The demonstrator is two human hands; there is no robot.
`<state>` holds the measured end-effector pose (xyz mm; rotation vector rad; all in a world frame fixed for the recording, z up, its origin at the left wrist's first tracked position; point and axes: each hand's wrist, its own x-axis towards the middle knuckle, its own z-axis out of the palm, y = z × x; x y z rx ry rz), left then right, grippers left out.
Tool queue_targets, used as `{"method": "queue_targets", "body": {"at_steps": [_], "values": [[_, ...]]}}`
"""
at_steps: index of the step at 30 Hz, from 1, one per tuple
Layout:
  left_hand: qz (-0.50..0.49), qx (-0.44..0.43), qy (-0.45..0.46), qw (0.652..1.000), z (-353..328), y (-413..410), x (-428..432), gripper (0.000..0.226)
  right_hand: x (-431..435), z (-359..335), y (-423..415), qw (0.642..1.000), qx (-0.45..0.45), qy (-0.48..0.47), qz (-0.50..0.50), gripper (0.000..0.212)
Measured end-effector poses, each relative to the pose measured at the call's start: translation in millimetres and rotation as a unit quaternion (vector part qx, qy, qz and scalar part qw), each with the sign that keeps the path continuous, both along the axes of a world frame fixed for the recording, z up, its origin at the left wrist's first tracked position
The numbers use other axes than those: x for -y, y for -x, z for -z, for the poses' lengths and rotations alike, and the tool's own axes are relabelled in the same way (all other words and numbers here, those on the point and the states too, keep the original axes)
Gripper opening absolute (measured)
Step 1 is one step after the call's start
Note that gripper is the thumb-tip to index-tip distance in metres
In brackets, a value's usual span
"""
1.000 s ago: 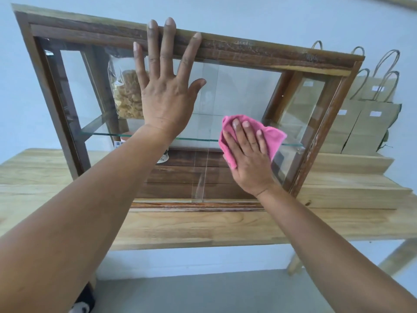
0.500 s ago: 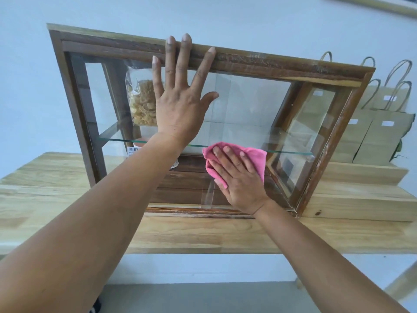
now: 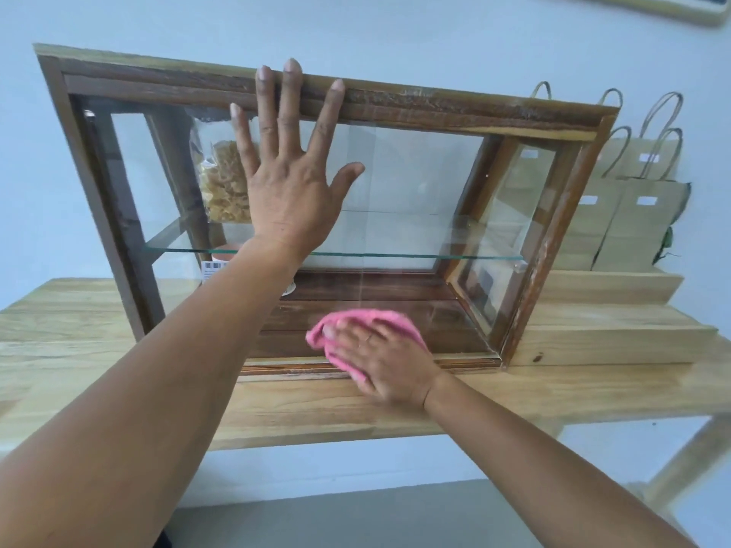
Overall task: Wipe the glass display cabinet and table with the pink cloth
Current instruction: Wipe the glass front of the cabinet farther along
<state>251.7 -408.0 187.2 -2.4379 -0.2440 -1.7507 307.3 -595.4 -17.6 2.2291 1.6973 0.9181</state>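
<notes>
A wooden-framed glass display cabinet (image 3: 455, 110) stands on a light wooden table (image 3: 553, 393). My left hand (image 3: 290, 183) lies flat with fingers spread on the upper front glass, fingertips over the top frame. My right hand (image 3: 389, 363) presses the pink cloth (image 3: 358, 320) against the bottom of the front glass, just above the lower frame. The cloth is bunched under my fingers. A glass shelf (image 3: 415, 255) runs across the middle inside.
A clear bag of pale dried food (image 3: 223, 183) stands on the shelf at the left, partly behind my left hand. Several brown paper bags (image 3: 633, 215) stand behind the cabinet's right side on a stepped wooden riser (image 3: 609, 330). A grey floor lies below the table.
My right hand has slid the pink cloth down the glass from shelf height to the bottom frame. My left hand has stayed flat on the upper glass.
</notes>
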Motion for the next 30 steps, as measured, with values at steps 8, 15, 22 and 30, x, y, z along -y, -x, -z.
{"method": "queue_targets", "body": {"at_steps": [8, 15, 22, 30], "values": [[0.006, 0.015, 0.015, 1.0, 1, -6, -1, 0.073, 83, 15, -2, 0.997, -0.072, 0.028, 0.013, 0.038], [0.018, 0.046, 0.03, 0.998, 2, -12, 5, 0.069, 162, 18, -9, 0.95, -0.153, -0.221, 0.156, 0.036], [0.018, 0.082, 0.054, 0.995, 2, -22, 14, 0.067, 59, 27, 23, 0.946, -0.22, -0.226, 0.074, 0.024], [0.041, 0.086, 0.042, 0.995, 4, -29, 3, 0.064, 60, 25, 10, 0.948, -0.173, -0.254, 0.077, 0.017]]}}
